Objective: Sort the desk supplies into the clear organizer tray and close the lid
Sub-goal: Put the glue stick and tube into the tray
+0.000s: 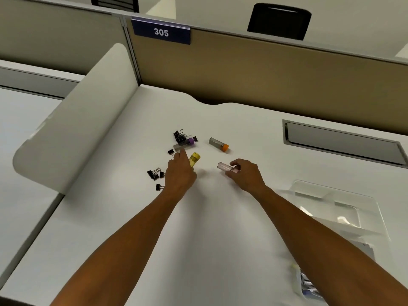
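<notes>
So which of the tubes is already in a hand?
The clear pinkish tube, pinched by the right hand. The purple-capped, orange-capped and yellow tubes lie on the desk.

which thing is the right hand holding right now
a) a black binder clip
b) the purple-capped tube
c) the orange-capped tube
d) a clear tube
d: the right hand has its fingers curled round a clear tube, while the orange-capped tube and the purple-capped tube lie untouched on the desk and the binder clips sit over by the left hand.
</notes>
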A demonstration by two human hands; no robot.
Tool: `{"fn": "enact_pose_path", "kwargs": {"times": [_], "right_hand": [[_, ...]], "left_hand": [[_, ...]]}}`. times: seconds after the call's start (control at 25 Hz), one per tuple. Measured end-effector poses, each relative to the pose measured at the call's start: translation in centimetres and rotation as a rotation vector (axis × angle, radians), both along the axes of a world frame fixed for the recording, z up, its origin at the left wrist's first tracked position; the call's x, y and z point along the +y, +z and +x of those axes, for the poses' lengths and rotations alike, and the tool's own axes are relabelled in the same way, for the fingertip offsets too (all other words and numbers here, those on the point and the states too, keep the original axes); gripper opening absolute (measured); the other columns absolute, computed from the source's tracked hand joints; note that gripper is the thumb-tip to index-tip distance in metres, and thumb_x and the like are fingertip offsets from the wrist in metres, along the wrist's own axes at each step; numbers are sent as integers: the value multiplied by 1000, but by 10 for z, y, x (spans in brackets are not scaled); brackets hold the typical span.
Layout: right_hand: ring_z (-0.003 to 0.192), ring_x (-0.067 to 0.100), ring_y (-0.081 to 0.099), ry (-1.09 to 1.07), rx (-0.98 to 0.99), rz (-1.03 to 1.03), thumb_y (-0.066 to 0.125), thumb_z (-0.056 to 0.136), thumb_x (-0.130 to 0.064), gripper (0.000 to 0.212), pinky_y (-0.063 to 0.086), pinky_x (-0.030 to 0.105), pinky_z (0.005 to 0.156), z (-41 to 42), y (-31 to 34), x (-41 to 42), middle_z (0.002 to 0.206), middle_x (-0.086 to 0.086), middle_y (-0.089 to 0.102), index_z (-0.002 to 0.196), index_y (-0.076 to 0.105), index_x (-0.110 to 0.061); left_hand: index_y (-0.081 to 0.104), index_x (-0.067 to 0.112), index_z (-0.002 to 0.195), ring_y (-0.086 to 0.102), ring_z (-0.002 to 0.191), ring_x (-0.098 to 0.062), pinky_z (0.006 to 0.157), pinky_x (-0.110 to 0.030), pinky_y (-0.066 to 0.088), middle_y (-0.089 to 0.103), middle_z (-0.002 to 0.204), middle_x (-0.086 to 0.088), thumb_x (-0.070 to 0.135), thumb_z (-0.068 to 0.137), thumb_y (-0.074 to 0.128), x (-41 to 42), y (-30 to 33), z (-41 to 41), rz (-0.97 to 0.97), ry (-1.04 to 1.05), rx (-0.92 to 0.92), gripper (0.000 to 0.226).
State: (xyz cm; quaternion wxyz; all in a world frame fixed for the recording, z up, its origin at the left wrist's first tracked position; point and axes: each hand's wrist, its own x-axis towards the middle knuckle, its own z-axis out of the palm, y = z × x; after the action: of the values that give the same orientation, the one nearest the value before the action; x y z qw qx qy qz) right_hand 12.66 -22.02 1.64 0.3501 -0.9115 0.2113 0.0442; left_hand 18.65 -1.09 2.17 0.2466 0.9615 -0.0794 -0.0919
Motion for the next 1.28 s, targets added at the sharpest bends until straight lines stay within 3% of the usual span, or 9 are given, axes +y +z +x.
{"fn": "enact_pose_path", "kwargs": {"times": [0.16, 0.28, 0.56, 0.72, 0.84, 1.0, 1.08, 1.16, 1.28], "right_hand": [[86, 10, 59, 19, -64, 8, 70, 80, -24, 26, 40, 15, 67, -29, 21, -13, 103, -3, 71, 106, 72, -20], [87, 9, 60, -16, -149, 65, 70, 80, -16, 28, 39, 8, 66, -54, 41, -26, 105, -4, 70, 108, 72, -20], [77, 8, 62, -85, -267, 150, 78, 79, -19, 30, 41, 7, 56, -115, 75, -69, 103, -6, 67, 108, 70, -24], [76, 11, 63, -116, -307, 141, 79, 79, -18, 28, 42, 10, 56, -152, 87, -99, 100, -5, 68, 105, 70, -22], [77, 12, 62, -131, -327, 114, 80, 79, -20, 28, 43, 7, 57, -175, 92, -118, 98, -6, 67, 106, 70, -20], [80, 12, 61, -284, -359, 133, 75, 83, -40, 29, 50, 24, 65, -202, 94, -140, 92, -7, 66, 99, 64, -17], [80, 14, 63, -343, -349, 109, 67, 87, -49, 33, 46, 24, 62, -210, 92, -148, 87, -4, 70, 94, 63, -17], [77, 18, 64, -380, -324, 91, 59, 91, -53, 37, 47, 27, 62, -214, 90, -152, 82, -1, 71, 92, 62, -17], [77, 21, 63, -422, -304, 83, 57, 90, -57, 41, 49, 34, 69, -217, 86, -158, 81, -1, 67, 91, 63, -16]], "left_hand": [[1, 27, 153, 57, 88, -27, 65, -35, 42, 47, 127, -12, 12, 88, 59, -21, 25, -26, -35, -33, 13, 88], [2, 31, 153, 50, 72, -20, 60, -32, 39, 46, 122, -12, 7, 89, 55, -36, 39, -46, -62, -66, -32, 87], [17, 33, 150, 49, 75, -22, 70, -32, 38, 47, 117, -11, 11, 94, 49, -77, 63, -93, -245, -77, -154, 69], [34, 29, 140, 56, 102, -27, 79, -32, 39, 54, 123, -10, 9, 90, 55, -105, 77, -121, -394, -89, -177, 58], [39, 23, 131, 61, 98, -28, 79, -33, 47, 60, 115, -10, 8, 87, 62, -127, 81, -141, -464, -114, -148, 52], [40, 24, 115, 64, 87, -23, 76, -32, 56, 61, 103, -5, 21, 82, 74, -159, 78, -161, -488, -146, -51, 47], [40, 23, 108, 65, 82, -22, 66, -28, 54, 63, 98, -6, 21, 80, 76, -173, 73, -170, -550, -155, -4, 45], [41, 25, 111, 65, 78, -21, 60, -24, 49, 64, 94, -7, 18, 80, 74, -186, 68, -177, -597, -140, 34, 46], [46, 26, 122, 63, 83, -23, 66, -27, 50, 63, 99, -7, 11, 82, 68, -204, 64, -183, -581, -156, 73, 48]]}}
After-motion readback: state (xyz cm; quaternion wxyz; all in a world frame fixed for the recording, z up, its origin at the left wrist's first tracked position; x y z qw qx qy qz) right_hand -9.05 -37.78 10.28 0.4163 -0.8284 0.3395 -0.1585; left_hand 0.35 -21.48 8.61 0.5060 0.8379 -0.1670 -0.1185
